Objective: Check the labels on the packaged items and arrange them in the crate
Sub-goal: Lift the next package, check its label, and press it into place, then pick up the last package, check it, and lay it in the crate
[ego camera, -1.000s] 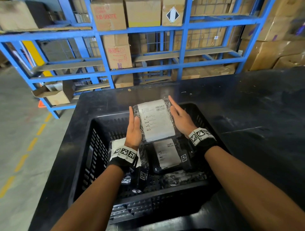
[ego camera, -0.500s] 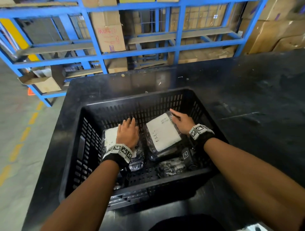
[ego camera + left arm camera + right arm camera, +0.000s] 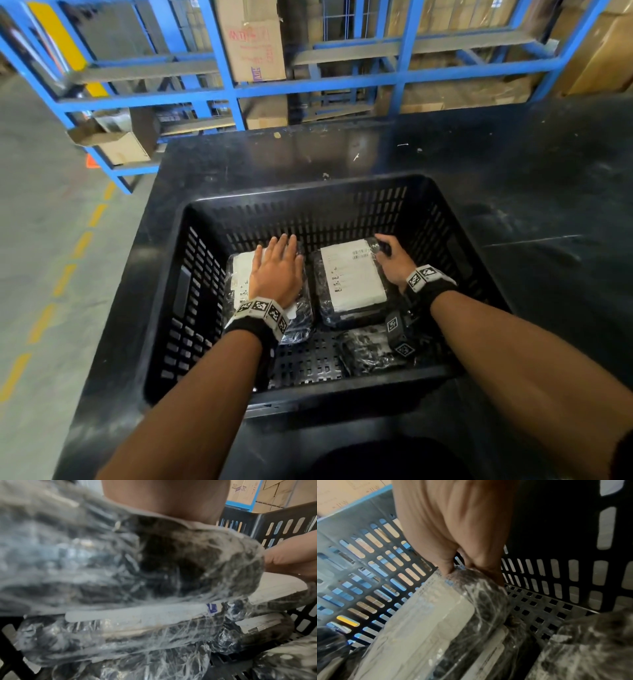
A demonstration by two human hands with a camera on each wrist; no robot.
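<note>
A black slatted crate (image 3: 308,195) stands on the black table. Inside it, on the right, a plastic-wrapped package with a white label (image 3: 352,274) lies face up on top of another package. My right hand (image 3: 390,260) pinches its far right corner, thumb on top; the right wrist view shows the hand (image 3: 453,534) closed on that package (image 3: 428,622). My left hand (image 3: 277,274) lies flat, fingers straight, on the left labelled package (image 3: 241,274). In the left wrist view the palm (image 3: 163,497) rests on blurred plastic wrap (image 3: 120,568).
A third wrapped package (image 3: 366,349) lies near the crate's front right. Bare crate floor (image 3: 308,363) shows at the front middle. Blue racking (image 3: 236,92) with cardboard boxes stands behind the table (image 3: 513,164). Concrete floor with a yellow dashed line (image 3: 82,243) lies to the left.
The labelled package that both hands held up has come down into the crate's right side. My left hand let go and moved onto the left package. The right hand kept its hold.
</note>
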